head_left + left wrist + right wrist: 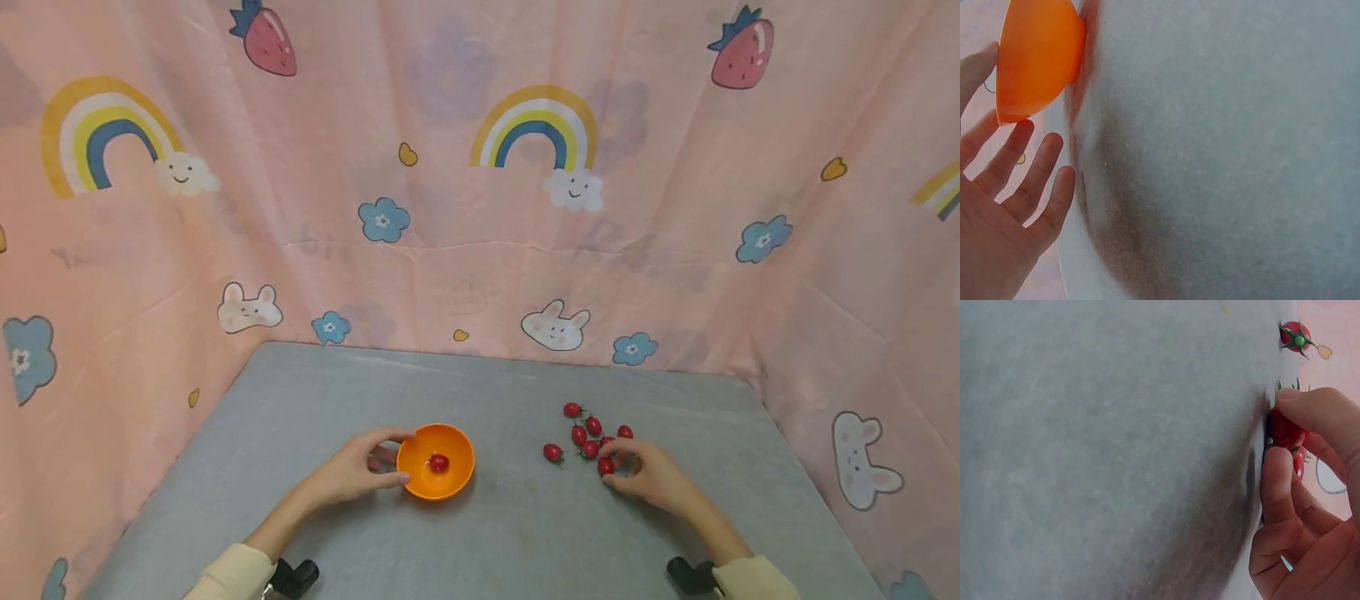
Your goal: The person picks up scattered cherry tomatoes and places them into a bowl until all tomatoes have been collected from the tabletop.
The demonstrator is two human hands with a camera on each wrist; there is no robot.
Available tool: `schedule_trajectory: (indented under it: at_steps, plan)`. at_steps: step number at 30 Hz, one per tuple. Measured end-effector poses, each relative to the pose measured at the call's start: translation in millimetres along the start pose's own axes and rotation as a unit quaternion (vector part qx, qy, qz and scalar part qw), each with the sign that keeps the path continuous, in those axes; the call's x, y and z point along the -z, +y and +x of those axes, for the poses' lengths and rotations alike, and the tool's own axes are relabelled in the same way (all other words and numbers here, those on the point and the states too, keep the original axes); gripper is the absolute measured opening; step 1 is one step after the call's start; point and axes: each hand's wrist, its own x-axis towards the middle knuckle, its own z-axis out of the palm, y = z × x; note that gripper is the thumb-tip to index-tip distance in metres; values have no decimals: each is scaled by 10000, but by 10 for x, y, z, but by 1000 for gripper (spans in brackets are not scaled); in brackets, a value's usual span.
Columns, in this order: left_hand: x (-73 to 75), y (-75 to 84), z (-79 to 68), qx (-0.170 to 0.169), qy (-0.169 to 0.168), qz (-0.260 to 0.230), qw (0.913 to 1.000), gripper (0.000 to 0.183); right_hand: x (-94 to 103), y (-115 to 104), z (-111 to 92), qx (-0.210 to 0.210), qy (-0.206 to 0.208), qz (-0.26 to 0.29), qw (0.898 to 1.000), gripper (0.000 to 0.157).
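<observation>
My left hand holds the left side of a small orange bowl, thumb and fingertips spread along its rim. The bowl stands upright, and one red cherry tomato lies inside it. In the left wrist view, the fingertips meet the outside of the bowl, while the other fingers fan out beside it. On the right, my right hand pinches a cherry tomato between thumb and fingers, low at the tabletop. Several more cherry tomatoes with green stems lie close beyond these fingers.
A single cherry tomato lies at the left of the cluster, between it and the bowl. The grey table ends at a pink printed curtain behind and at both sides. Black wrist mounts sit at both sleeves.
</observation>
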Motion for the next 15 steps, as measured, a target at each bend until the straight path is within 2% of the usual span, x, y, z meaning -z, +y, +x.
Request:
schedule_trajectory:
  at_steps: [15]
  plan:
    - [4,-1,8,48,-38,-14,10000,56,1,62,-11,24,260,282,9993,28]
